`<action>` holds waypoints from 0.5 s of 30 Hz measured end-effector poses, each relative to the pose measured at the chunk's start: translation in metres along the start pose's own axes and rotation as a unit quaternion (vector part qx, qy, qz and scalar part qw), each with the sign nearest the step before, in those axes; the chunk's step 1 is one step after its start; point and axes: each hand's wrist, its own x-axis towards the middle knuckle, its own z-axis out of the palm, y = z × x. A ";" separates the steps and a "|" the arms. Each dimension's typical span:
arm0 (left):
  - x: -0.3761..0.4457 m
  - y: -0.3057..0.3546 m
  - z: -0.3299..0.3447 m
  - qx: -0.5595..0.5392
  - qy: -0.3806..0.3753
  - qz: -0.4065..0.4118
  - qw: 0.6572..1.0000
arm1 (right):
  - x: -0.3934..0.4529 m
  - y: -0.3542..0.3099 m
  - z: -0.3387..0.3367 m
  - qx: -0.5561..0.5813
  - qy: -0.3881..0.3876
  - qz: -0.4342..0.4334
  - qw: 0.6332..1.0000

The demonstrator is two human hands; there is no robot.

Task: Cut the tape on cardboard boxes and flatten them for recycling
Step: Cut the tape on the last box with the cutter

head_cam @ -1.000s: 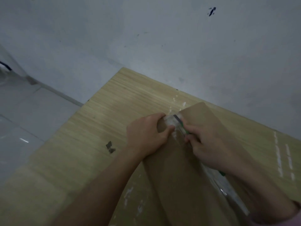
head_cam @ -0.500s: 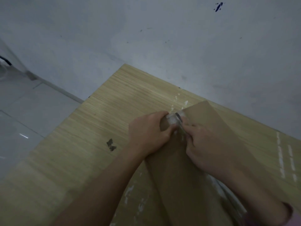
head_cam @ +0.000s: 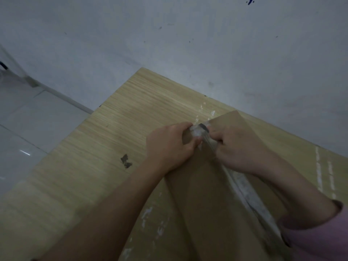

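While cutting along the taped seam, as seen from the head view: hold the cardboard box [head_cam: 203, 194] down on the wooden table [head_cam: 116, 132], far end near the wall [head_cam: 188, 44]. Keep the left hand [head_cam: 169, 146] curled over the far end of the box, thumb and fingers pinching the cardboard and the crumpled clear tape [head_cam: 244, 187] there. Keep the right hand [head_cam: 239, 147] closed round the cutter [head_cam: 204, 127]; only its dark tip shows, just beyond the knuckles at the far end of the seam, so blade exposure cannot be judged.

Recommended practice, judged from this position:
- Run the blade along the seam only, shallow, away from the left thumb, which sits just beside the tip.
- Maintain downward pressure with the left hand to stop the box sliding.
- Sever the last tape at the far edge completely before spreading the flaps.
- Expect loose tape to cling to the blade; strip off before flattening.

Brands, labels, writing: none readable on box, tape or cutter. White smears on table only.
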 end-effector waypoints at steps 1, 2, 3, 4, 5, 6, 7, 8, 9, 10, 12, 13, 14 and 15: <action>0.000 0.000 0.000 -0.001 0.000 0.000 1.000 | -0.001 -0.002 -0.002 -0.012 0.000 -0.006 1.000; 0.000 0.000 0.000 -0.002 -0.001 0.000 1.000 | -0.002 -0.003 -0.002 -0.028 0.000 -0.012 1.000; -0.001 0.000 0.000 -0.004 0.000 0.000 1.000 | -0.003 -0.005 -0.001 -0.041 0.004 -0.019 0.999; -0.001 0.001 0.000 -0.007 0.000 0.000 1.000 | -0.004 -0.005 0.001 -0.047 0.005 -0.019 0.999; -0.001 0.000 0.000 -0.009 0.002 0.001 1.000 | -0.004 -0.006 0.003 -0.052 0.005 -0.016 0.999; -0.001 0.000 0.000 -0.010 0.004 0.004 1.000 | -0.003 -0.007 0.005 -0.057 0.002 -0.007 0.998; -0.001 0.000 0.000 -0.012 0.006 0.006 1.000 | -0.001 -0.010 0.006 -0.065 -0.007 0.000 0.998; -0.001 -0.001 0.000 -0.014 0.007 0.008 1.000 | 0.001 -0.012 0.006 -0.067 -0.013 0.005 0.998; -0.002 -0.001 0.000 -0.016 0.008 0.010 1.000 | 0.003 -0.015 0.006 -0.065 -0.015 0.008 0.998; -0.002 -0.001 0.000 -0.019 0.010 0.011 1.000 | 0.005 -0.017 0.004 -0.055 -0.017 0.007 0.998; -0.003 -0.001 0.000 -0.019 0.014 0.011 1.000 | 0.005 -0.016 0.001 -0.025 -0.010 0.001 1.000; -0.003 -0.001 -0.001 -0.017 0.014 0.011 1.000 | 0.003 -0.016 -0.001 -0.019 -0.007 0.002 1.000; -0.003 0.000 0.000 -0.013 0.015 0.011 1.000 | 0.001 -0.014 0.000 -0.021 -0.005 0.004 1.000; -0.003 0.001 -0.001 -0.011 0.015 0.011 1.000 | -0.002 -0.013 0.001 -0.024 -0.003 0.007 1.000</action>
